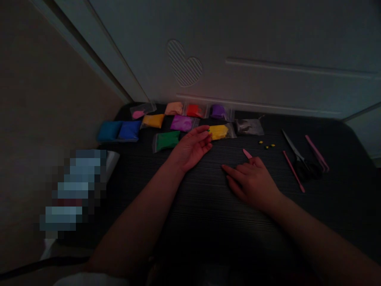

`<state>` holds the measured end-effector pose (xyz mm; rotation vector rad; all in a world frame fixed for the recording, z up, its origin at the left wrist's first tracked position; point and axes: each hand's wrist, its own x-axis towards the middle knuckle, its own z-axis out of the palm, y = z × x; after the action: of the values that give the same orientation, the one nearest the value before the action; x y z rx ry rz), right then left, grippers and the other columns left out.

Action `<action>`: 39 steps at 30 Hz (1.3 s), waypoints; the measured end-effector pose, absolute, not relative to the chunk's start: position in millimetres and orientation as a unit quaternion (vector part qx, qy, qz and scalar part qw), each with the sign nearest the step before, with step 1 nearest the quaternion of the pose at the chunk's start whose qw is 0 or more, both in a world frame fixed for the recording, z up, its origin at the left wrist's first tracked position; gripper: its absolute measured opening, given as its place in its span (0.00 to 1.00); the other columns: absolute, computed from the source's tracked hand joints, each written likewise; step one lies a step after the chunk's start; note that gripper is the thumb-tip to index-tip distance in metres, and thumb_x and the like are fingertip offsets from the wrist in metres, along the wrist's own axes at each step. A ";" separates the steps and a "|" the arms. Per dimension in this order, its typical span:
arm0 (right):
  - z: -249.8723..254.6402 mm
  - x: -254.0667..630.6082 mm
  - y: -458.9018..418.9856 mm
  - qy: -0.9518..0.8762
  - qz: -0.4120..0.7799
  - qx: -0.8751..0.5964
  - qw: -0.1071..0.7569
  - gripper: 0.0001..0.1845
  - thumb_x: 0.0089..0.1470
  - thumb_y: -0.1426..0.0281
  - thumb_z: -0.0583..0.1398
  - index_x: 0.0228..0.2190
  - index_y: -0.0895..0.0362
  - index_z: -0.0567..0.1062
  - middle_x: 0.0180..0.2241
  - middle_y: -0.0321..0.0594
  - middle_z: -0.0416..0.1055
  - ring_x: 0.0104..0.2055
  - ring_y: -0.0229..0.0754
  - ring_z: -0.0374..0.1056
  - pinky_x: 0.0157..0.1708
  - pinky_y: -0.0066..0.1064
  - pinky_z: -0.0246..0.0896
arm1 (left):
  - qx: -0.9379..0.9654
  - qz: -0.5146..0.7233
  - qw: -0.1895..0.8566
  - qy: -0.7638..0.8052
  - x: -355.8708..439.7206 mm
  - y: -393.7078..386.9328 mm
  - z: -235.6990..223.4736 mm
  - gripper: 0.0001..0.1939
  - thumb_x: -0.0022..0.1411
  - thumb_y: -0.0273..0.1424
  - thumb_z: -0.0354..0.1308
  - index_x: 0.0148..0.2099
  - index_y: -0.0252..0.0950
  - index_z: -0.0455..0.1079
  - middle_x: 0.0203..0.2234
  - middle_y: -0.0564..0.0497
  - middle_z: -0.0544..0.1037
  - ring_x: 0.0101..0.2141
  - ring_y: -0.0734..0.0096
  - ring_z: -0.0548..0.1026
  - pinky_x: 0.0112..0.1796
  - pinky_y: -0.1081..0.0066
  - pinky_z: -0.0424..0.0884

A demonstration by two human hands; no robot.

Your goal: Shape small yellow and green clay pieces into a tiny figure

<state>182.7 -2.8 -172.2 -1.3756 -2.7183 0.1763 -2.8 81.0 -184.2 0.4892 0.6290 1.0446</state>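
My left hand [195, 147] is raised over the middle of the dark table, palm turned inward, with thumb and fingertips pinched together. A tiny green bit [208, 130], apparently clay, shows at those fingertips. Just behind them lies a bag of yellow clay [218, 132]. My right hand [249, 179] rests low over the tabletop with its index finger stretched out. Between its thumb side and curled fingers sits a pink clay knife [247, 153], its pointed blade sticking out forward. Several small yellow-and-dark clay pieces [267, 147] lie beyond this hand.
Bagged clay lines the back, including green [167, 140], blue [130, 130], orange [152, 121] and black [249, 126]. At right are scissors [297, 153], a thin pink tool [293, 171] and pink tweezers [316, 153]. A white panel [268, 91] stands behind; a blurred-out package [111, 163] is at left.
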 end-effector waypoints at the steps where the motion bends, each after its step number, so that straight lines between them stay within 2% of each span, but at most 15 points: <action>1: -172.2 182.7 -2.6 -0.888 0.055 -0.453 0.046 0.18 0.55 0.66 0.48 0.47 0.54 0.65 0.27 0.37 0.69 0.31 0.40 0.61 0.39 0.40 0.43 | 0.227 0.486 0.792 0.292 -2.6 81.0 -184.4 0.09 0.51 0.22 0.56 0.37 0.35 0.68 0.24 0.54 0.73 0.28 0.79 0.71 0.32 0.77 0.66; 39: -169.0 180.4 -5.1 -0.889 0.051 -0.454 0.037 0.18 0.55 0.66 0.47 0.46 0.54 0.65 0.26 0.36 0.68 0.31 0.40 0.61 0.40 0.40 0.43 | 0.220 0.485 0.792 0.297 -2.5 81.2 -184.8 0.09 0.50 0.22 0.57 0.37 0.34 0.68 0.25 0.53 0.73 0.29 0.79 0.71 0.32 0.76 0.66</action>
<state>180.4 -5.1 -169.0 -1.3944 -2.7272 0.1569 -2.5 81.2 -184.8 0.4743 0.6398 1.0433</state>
